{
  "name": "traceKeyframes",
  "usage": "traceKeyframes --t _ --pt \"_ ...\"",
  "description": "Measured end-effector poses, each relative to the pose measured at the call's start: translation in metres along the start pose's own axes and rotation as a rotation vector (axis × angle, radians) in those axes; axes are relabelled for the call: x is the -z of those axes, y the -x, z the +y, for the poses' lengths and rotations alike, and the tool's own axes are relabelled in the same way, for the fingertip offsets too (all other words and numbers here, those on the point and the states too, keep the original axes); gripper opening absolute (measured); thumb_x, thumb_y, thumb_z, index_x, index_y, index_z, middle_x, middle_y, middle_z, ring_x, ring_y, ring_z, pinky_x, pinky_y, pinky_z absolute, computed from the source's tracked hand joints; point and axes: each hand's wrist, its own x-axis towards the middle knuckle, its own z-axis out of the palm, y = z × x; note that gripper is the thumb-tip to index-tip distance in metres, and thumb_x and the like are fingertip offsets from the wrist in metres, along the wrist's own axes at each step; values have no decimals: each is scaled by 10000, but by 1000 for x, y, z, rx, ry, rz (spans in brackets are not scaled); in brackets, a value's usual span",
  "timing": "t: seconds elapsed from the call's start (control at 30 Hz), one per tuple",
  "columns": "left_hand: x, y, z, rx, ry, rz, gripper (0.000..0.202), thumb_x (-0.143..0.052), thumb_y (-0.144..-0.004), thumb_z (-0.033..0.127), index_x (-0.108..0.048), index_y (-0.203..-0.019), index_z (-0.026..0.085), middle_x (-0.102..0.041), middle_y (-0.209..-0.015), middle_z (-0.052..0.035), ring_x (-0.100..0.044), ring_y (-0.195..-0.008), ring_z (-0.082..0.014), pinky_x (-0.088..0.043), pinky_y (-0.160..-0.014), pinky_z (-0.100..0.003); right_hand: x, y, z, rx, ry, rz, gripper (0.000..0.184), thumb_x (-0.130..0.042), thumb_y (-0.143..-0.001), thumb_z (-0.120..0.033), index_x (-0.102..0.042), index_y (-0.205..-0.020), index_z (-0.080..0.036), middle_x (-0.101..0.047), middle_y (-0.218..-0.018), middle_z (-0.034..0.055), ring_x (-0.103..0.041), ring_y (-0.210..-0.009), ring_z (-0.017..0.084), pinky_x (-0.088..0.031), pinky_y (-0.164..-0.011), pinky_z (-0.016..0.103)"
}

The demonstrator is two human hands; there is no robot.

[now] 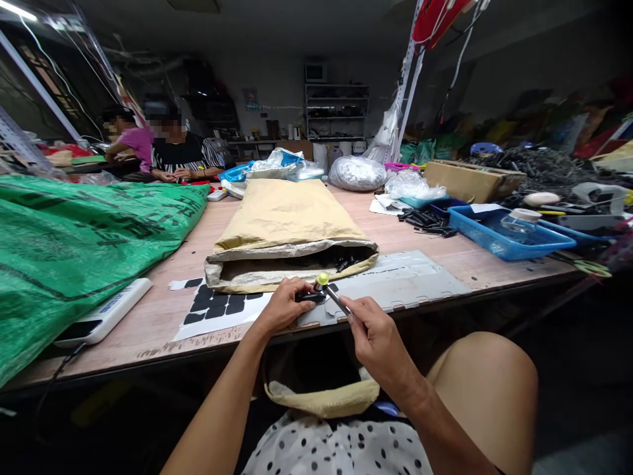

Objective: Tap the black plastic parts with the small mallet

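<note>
At the near edge of the wooden table (356, 201), a small black piece (310, 297) lies by the L end of a grey board (413, 280), gripped btwn thumb & fingers of the L hand (285, 307). R hand (373, 330) is clenched round the handle of a small yellow-headed hammer (337, 300), its head right by the piece; can't tell if touching. White sheet w/ black patches (217, 307) sits just L of that. Directly behind, a tan sack (297, 211) lies mouth open, blk pcs inside at R; another sack (324, 401) gapes below the table edge, nr the lap. Far L: big green bag (99, 237), white device (116, 313) beside it. Over R: loose blk parts (430, 222), blue tray (514, 247), cardboard box (475, 181). Two co-workers (180, 155) sit back L.
</note>
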Motion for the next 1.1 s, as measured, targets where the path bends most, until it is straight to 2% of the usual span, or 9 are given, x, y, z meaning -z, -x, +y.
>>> traceKeyframes --t 0.3,0.43,0.5,0.67,0.83,0.9,1.0,1.1 --pt "-3 -6 -3 79 74 6 242 -727 -703 188 -769 -941 192 -694 -973 -32 -613 -977 -247 -466 -869 -348 -12 -7 -14 67 109 27 468 -402 -987 -137 -588 -1408 -221 -598 -1080 89 -642 -932 172 -536 -887 298" --pt "-4 -6 -1 85 73 -1 152 -700 -703 179 -746 -848 184 -670 -847 -9 -608 -858 -215 -469 -762 -312 -17 -4 -13 15 225 -71 478 -405 -945 -80 -639 -1337 -217 -611 -991 70 -648 -874 170 -531 -832 278" --pt "-4 -6 -1 82 64 4 147 -700 -696 174 -743 -835 186 -671 -844 -10 -604 -885 -222 -467 -785 -320 -14 -5 -12 0 241 -87 476 -414 -936 -75 -653 -1318 -228 -616 -946 57 -649 -860 169 -529 -830 273" --pt "-4 -6 -3 82 55 13 246 -707 -695 182 -762 -934 199 -710 -982 -32 -609 -1010 -253 -468 -890 -360 -4 -6 -13 11 195 41 470 -408 -974 -134 -612 -1386 -231 -635 -1027 77 -652 -886 168 -538 -849 271" --pt "-3 -5 -1 92 32 19 220 -712 -687 190 -750 -904 202 -708 -982 -39 -596 -1039 -278 -456 -929 -405 -6 -2 -10 -50 228 -47 466 -408 -960 -109 -658 -1321 -266 -640 -938 48 -650 -857 159 -527 -834 249" --pt "-2 -5 0 87 31 15 230 -710 -692 192 -750 -919 204 -706 -988 -40 -595 -1046 -280 -454 -930 -406 -4 -2 -6 -54 226 -31 457 -405 -966 -119 -659 -1319 -259 -649 -952 48 -648 -862 158 -519 -839 248" --pt "-2 -3 2 78 37 4 234 -706 -709 205 -754 -937 207 -709 -997 -42 -598 -1052 -279 -455 -928 -402 8 -4 2 -82 261 50 436 -419 -971 -148 -662 -1318 -248 -659 -990 50 -645 -879 162 -501 -837 255" --pt "-1 -2 2 71 49 -5 230 -703 -725 230 -761 -947 216 -714 -1007 -44 -595 -1068 -281 -450 -939 -405 24 -5 16 -184 395 109 405 -453 -958 -154 -689 -1273 -250 -667 -1016 40 -642 -903 166 -475 -805 259"
